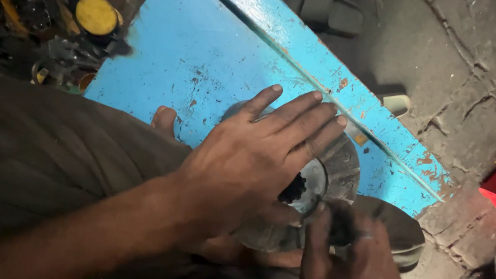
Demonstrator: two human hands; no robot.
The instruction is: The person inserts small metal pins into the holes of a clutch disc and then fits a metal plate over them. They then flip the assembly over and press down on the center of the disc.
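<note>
The left hand point(252, 158) lies flat on a round metal disc point(341, 171), its 4 fingers point(298, 111) spread wide and gripping nothing, seemingly to pin it down. The disc rests on a scuffed blue board point(207, 58) near the person's lap. The right hand point(347, 265) has its fingers curled at the disc's dark centre hole; whether it pinches anything I cannot tell. The disc looks grey, worn and greasy.

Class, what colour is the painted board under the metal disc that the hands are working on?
Bright blue, chipped to rust-brown specks: the board, seen in the head view.
</note>
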